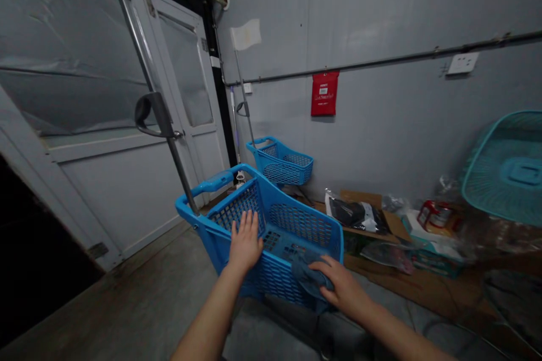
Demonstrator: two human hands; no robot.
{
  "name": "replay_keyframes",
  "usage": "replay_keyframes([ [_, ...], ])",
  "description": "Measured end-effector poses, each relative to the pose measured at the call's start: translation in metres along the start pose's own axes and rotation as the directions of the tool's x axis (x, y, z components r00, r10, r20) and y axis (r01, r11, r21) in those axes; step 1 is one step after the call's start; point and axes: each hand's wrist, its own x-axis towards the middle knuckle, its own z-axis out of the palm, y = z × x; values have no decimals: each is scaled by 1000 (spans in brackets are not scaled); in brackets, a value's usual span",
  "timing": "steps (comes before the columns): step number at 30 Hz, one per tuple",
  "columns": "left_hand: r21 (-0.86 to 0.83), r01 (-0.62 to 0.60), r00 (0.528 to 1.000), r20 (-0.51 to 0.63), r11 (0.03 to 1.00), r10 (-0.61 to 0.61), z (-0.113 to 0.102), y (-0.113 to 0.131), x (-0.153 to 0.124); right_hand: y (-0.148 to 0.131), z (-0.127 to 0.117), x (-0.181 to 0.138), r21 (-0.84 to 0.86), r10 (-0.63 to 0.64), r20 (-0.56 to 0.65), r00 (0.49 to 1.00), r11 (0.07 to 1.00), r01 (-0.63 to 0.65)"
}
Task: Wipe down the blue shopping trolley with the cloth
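Note:
A blue plastic shopping cart (305, 219) with perforated sides stands in front of me, a metal pole (180, 166) with a dark grip rising from its handle end. My left hand (246, 240) rests on the cart's near rim, its fingers stretched out over the basket and holding nothing. At the right end of the near side, my right hand (336, 279) grips a dark blue-grey cloth (311, 275), which lies over the rim and against the outer wall. The cart's inside floor shows slots and holes.
A second blue cart (283, 164) with a white flag (246, 35) stands by the back wall. Cardboard boxes (396, 224) and plastic-wrapped goods lie along the wall. At right is a turquoise basket (499, 180). White doors (127, 192) are on the left; a red pouch (324, 93) hangs on the wall.

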Motion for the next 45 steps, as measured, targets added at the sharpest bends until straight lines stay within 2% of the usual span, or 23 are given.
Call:
replay_keyframes([
  [3, 13, -3, 998, 58, 1000, 3, -4, -19, 4, 13, -23, -8, -33, -132, 97, 987, 990, 135],
  [4, 16, 5, 997, 72, 1000, -6, -5, -22, 5, 19, -31, -5, -69, -153, 95, 984, 985, 160],
  [6, 23, 42, 995, 87, 999, -44, -6, -23, 4, 35, -46, 7, -139, -126, 7, 992, 982, 125],
  [9, 19, 95, 991, 98, 995, -96, -3, -7, -4, 65, -54, 26, -157, -19, -188, 982, 987, -11],
  [11, -14, 109, 988, 109, 994, -107, 0, 13, -13, 78, -45, 31, -135, 0, -228, 974, 990, -32],
  [13, -55, 106, 990, 100, 993, -100, 3, 32, -22, 79, -30, 27, -115, -9, -227, 974, 993, -17],
  [15, -72, 107, 992, 68, 992, -102, 4, 45, -27, 68, -12, 19, -105, -7, -253, 968, 994, -20],
  [17, -66, 131, 991, 45, 989, -128, 3, 48, -28, 47, 2, 10, -107, 3, -280, 960, 994, -34],
  [23, -56, 192, 981, -10, 980, -193, 3, 20, -24, -36, 34, -14, -53, -79, -147, 986, 996, 72],
  [25, -61, 225, 973, -38, 972, -227, 3, 9, -27, -53, 46, -21, -46, -158, -113, 981, 987, 153],
  [28, -59, 276, 959, -55, 959, -279, 3, -1, -36, -63, 55, -24, -70, -343, -79, 936, 939, 338],
  [30, -47, 251, 966, -47, 967, -254, 3, -3, -42, -58, 48, -15, -96, -363, -67, 929, 929, 357],
  [33, -30, 179, 984, -11, 983, -180, 2, -4, -47, -37, 18, 18, -88, -217, -69, 974, 974, 211],
  [35, -25, 156, 988, 27, 987, -155, 2, -3, -49, -18, -9, 49, -67, -119, -145, 982, 992, 110],
  [37, -19, 149, 988, 53, 989, -148, 3, -2, -49, -1, -33, 80, -63, -64, -270, 961, 997, 49],
  [39, -16, 151, 987, 58, 988, -150, 5, 0, -49, 10, -45, 108, -73, -32, -321, 947, 997, 9],
  [40, -16, 153, 987, 54, 988, -152, 6, 1, -49, 15, -45, 119, -79, -12, -288, 957, 997, -11],
  [42, -16, 156, 987, 45, 988, -155, 9, 3, -49, 20, -36, 135, -91, 41, -147, 988, 994, -55],
  [45, -11, 159, 987, 30, 987, -159, 12, 5, -47, 28, -11, 147, -107, 116, 10, 993, 988, -114],
])
